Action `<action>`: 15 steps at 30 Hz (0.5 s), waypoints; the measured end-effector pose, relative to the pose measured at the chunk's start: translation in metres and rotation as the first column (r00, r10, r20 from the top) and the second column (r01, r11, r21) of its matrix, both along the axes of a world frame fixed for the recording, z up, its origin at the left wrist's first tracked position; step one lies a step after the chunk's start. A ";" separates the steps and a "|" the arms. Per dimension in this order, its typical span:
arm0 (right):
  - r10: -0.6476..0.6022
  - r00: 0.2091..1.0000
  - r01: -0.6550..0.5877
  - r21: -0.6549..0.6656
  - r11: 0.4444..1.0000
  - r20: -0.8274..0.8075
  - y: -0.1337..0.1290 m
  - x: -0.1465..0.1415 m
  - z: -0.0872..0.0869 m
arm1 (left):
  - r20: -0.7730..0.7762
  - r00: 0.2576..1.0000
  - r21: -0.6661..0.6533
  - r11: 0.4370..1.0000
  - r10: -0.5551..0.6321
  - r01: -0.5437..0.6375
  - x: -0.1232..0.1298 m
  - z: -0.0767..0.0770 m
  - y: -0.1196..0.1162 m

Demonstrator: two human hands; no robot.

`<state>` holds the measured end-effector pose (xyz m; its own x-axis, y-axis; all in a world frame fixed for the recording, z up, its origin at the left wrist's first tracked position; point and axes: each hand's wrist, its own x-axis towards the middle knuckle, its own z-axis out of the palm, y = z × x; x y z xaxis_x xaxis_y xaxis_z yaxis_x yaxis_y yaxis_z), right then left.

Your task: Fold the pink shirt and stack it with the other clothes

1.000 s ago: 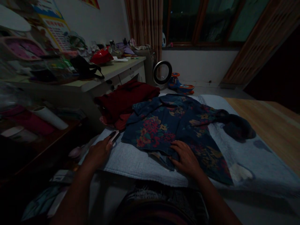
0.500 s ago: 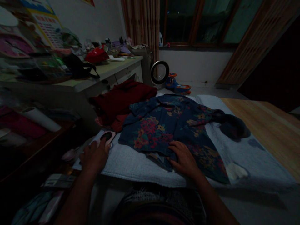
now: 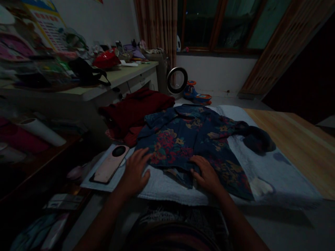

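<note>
A dark blue shirt (image 3: 170, 139) with red and yellow flowers lies spread on a pale blue towel (image 3: 162, 191). My right hand (image 3: 206, 174) is at the middle of its lower hem, fingers curled over the cloth and thumb near the edge. My left hand (image 3: 136, 170) is open, fingers apart, at the shirt's lower left corner; it holds nothing. Left of it a pink phone (image 3: 111, 165) with a round black camera ring lies face down on the towel. One dark sleeve (image 3: 259, 139) stretches to the right, its end bunched up.
Folded dark red clothing (image 3: 136, 108) lies behind the shirt's left side. A wooden tabletop (image 3: 295, 139) extends at the right. To the left stands a cluttered desk (image 3: 141, 69). A round fan (image 3: 177, 82) and a blue and orange ride-on toy (image 3: 196, 96) are on the floor beyond.
My left hand has left the phone and moved right to the shirt's lower left corner. The phone lies uncovered. My right hand has stayed at the hem.
</note>
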<state>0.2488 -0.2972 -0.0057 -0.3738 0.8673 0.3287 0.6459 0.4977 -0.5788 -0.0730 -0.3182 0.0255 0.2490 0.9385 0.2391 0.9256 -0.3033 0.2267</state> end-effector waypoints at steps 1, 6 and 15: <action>-0.013 0.999 0.012 -0.026 1.000 -0.047 0.001 0.000 0.001 | 0.033 0.990 -0.045 0.989 -0.136 0.138 0.013 -0.001 -0.002; -0.107 0.960 0.048 -0.225 0.973 -0.257 0.004 0.002 0.016 | 0.078 0.915 -0.084 0.912 -0.396 0.402 0.071 -0.009 0.001; -0.073 0.975 0.041 -0.154 0.987 -0.209 0.007 0.028 0.026 | 0.135 0.983 -0.144 0.980 -0.120 0.140 0.092 0.006 0.033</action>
